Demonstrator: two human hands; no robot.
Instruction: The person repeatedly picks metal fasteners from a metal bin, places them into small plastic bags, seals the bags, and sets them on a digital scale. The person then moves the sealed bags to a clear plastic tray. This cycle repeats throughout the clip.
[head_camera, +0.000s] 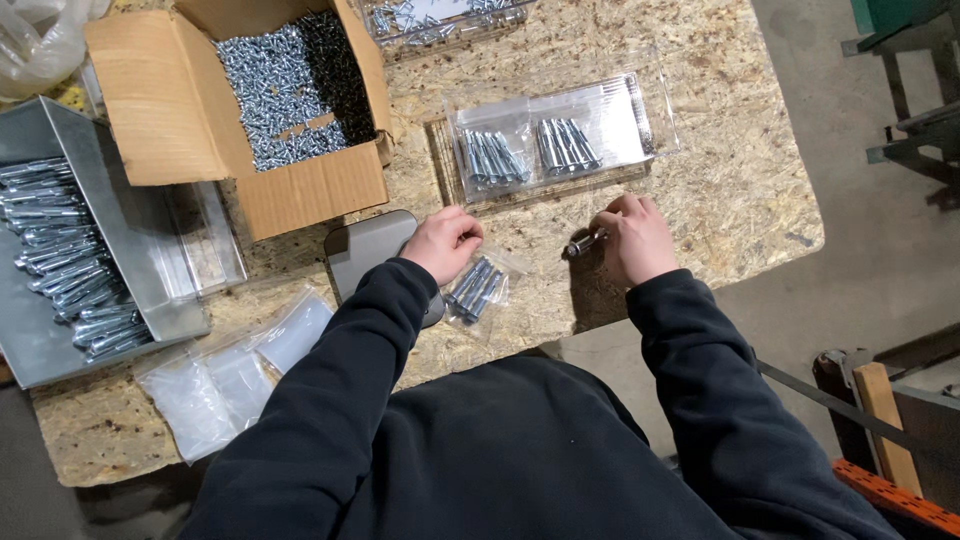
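Note:
My left hand (443, 241) rests closed on the chipboard table (720, 190), holding the top of a small clear bag of bolts (474, 290) that lies just below it. My right hand (634, 238) is closed around a silver bolt (584, 243) whose end sticks out to the left. Just beyond both hands lies a clear plastic tray (600, 120) with two bundles of bolts (525, 152) in bags.
An open cardboard box of small screws (285, 85) stands at the back left. A grey metal bin with long bolts (65, 255) sits at the far left. Empty clear bags (235, 375) lie at the near left, a grey scale (365, 250) beside my left hand.

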